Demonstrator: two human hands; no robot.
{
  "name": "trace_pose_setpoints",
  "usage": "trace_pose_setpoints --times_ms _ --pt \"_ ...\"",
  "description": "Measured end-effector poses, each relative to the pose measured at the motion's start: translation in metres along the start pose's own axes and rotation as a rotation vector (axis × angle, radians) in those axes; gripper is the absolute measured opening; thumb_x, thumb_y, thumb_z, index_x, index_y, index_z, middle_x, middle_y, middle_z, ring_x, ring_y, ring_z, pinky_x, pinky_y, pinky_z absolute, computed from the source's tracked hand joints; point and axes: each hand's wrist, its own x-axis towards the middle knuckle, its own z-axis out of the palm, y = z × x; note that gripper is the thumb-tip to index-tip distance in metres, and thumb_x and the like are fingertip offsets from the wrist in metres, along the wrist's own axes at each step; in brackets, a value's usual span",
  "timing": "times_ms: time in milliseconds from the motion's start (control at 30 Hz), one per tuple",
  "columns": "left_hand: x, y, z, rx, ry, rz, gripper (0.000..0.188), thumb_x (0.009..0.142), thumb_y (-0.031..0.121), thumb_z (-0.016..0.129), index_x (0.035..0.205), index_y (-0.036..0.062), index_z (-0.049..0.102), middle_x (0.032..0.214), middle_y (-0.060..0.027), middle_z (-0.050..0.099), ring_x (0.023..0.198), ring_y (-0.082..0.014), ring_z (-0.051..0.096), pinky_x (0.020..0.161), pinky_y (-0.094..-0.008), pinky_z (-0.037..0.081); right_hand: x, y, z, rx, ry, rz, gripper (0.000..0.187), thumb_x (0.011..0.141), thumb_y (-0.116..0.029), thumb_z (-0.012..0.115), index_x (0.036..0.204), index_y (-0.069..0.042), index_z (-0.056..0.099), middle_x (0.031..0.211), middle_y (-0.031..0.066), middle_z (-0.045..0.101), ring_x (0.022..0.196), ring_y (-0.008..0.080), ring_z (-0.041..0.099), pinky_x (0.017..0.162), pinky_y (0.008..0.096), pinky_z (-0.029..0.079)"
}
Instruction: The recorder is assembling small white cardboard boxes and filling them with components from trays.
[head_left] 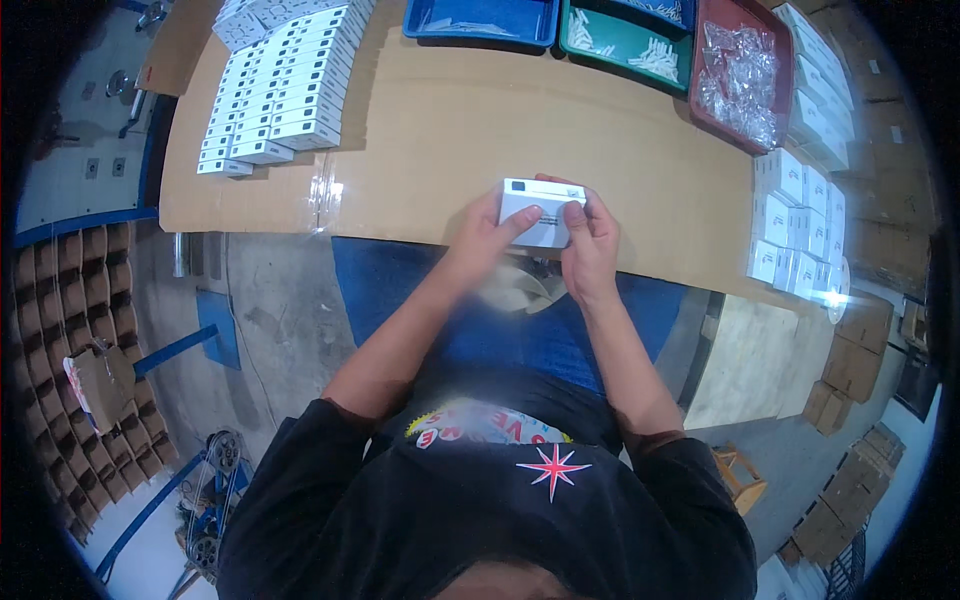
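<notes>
Both my hands hold a small white box [545,232] over the near edge of the cardboard-covered table [450,130]. A dark square and small print mark its narrow upper side. My left hand [487,232] grips the left end, thumb lying across the front face. At the right end, my right hand [592,238] is closed round the box with its thumb pressed on the front. The fingers behind the box are mostly hidden.
Stacked white boxes [290,95] stand at the table's far left, more white boxes [795,225] at the right. Along the back sit a blue tray [480,42], a green tray [625,70] with small white pieces, and a red tray [735,132] of clear plastic packets.
</notes>
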Motion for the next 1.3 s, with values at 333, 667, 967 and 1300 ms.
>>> trace_pose_setpoints --times_ms 333,667,967,1300 --pt "-0.007 0.006 0.009 0.079 0.011 0.052 0.039 0.104 0.031 0.064 0.129 0.0016 0.057 0.116 -0.0059 0.067 0.107 -0.0131 0.063 0.095 -0.0308 0.051 -0.002 -0.004 -0.003 -0.174 -0.006 -0.084 0.040 0.104 -0.029 0.064 0.126 0.004 0.065 0.123 0.0133 0.071 0.109 0.0164 0.066 0.097 0.0299 0.051" --pt "-0.026 0.027 0.014 0.091 -0.070 0.128 0.049 0.104 0.030 0.065 0.139 -0.0006 0.052 0.125 -0.0092 0.065 0.117 -0.0174 0.061 0.103 -0.0340 0.048 -0.009 -0.021 0.000 -0.204 -0.137 -0.168 0.045 0.102 -0.031 0.067 0.129 0.004 0.063 0.133 0.0169 0.067 0.119 0.0214 0.065 0.103 0.0340 0.050" --pt "-0.042 0.054 0.008 0.154 -0.119 0.213 0.064 0.095 0.041 0.075 0.137 -0.0029 0.058 0.129 -0.0116 0.067 0.119 -0.0195 0.062 0.103 -0.0347 0.049 -0.021 -0.037 0.016 -0.335 -0.133 -0.536 0.053 0.084 -0.006 0.083 0.128 0.000 0.055 0.132 0.0255 0.064 0.121 0.0373 0.066 0.099 0.0438 0.056" --pt "-0.045 0.060 0.005 0.177 -0.218 0.439 0.050 0.088 0.003 0.073 0.136 -0.0034 0.061 0.133 -0.0178 0.067 0.126 -0.0271 0.063 0.108 -0.0413 0.050 -0.026 -0.044 0.022 -0.539 -0.183 -0.768 0.046 0.081 -0.001 0.085 0.115 -0.005 0.053 0.124 0.0274 0.066 0.113 0.0378 0.070 0.091 0.0411 0.060"
